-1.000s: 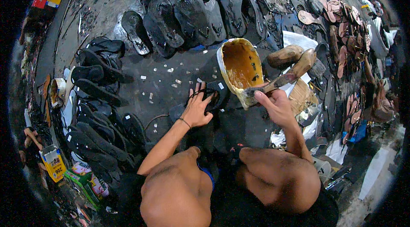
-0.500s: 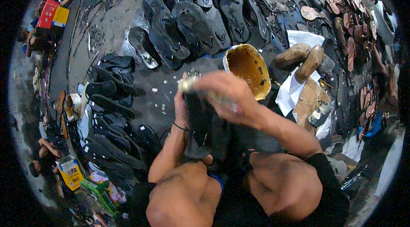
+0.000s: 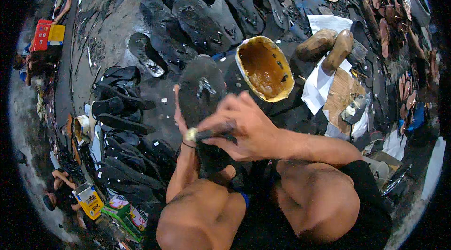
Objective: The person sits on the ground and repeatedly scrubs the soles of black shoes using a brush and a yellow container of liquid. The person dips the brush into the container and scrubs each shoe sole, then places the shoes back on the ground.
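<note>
A black shoe sole (image 3: 195, 74) stands in front of me, its broad end pointing away, with a shiny wet-looking patch near its middle. My left hand (image 3: 179, 116) is closed around its left edge, fingers partly hidden behind it. My right hand (image 3: 251, 132) grips the dark handle of a brush (image 3: 213, 131) whose pale, coated tip lies over the sole's near part, close to my left wrist. Just beyond my right hand sits a yellow-rimmed tub (image 3: 268, 69) of amber-brown glue, with dark bits stuck to its wall.
Beyond the sole, several large black soles (image 3: 197, 19) lie in rows. Black sandals (image 3: 127, 156) are piled at left. Two wooden shoe lasts (image 3: 338, 50) rest on white paper and cardboard (image 3: 345, 97) at right. Pinkish soles (image 3: 383, 24) lie at far right.
My right hand and the brush have come nearer to me, from the sole's far end to its near part. The sole has tilted so its broad face shows.
</note>
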A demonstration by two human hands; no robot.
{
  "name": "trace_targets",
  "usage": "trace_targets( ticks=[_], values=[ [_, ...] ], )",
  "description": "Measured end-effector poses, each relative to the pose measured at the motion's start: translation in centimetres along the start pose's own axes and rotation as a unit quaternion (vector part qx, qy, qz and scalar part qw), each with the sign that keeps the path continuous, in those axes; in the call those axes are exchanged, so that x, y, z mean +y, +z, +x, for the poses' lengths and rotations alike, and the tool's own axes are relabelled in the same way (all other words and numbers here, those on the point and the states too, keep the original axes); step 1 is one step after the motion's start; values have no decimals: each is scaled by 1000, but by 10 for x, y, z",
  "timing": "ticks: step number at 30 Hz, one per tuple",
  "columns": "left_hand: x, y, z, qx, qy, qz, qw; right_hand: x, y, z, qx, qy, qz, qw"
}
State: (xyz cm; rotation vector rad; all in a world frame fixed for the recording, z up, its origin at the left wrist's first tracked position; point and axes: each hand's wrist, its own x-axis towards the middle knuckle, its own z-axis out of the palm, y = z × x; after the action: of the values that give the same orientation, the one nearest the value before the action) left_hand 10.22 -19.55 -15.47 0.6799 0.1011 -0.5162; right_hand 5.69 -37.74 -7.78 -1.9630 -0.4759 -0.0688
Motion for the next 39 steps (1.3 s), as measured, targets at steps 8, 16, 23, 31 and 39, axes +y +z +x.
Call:
trace_targets(
  ticks=[8, 16, 23, 31, 39],
  values=[
    [-10, -28, -18, 112, 131, 292, 941, 62, -40, 49, 204, 87, -5, 975],
    [-1, -45, 6, 191, 129, 79, 970, 42, 12, 2, 54, -11, 41, 998],
    [4, -71, -89, 239, -30, -3, 971, 88, -32, -9, 204, 242, 31, 948],
    [1, -69, -126, 187, -166, 14, 968, 87, -79, -54, 215, 179, -263, 923],
    [9, -55, -49, 223, -53, 126, 965, 38, -78, -83, -13, 344, 6, 939]
  ],
)
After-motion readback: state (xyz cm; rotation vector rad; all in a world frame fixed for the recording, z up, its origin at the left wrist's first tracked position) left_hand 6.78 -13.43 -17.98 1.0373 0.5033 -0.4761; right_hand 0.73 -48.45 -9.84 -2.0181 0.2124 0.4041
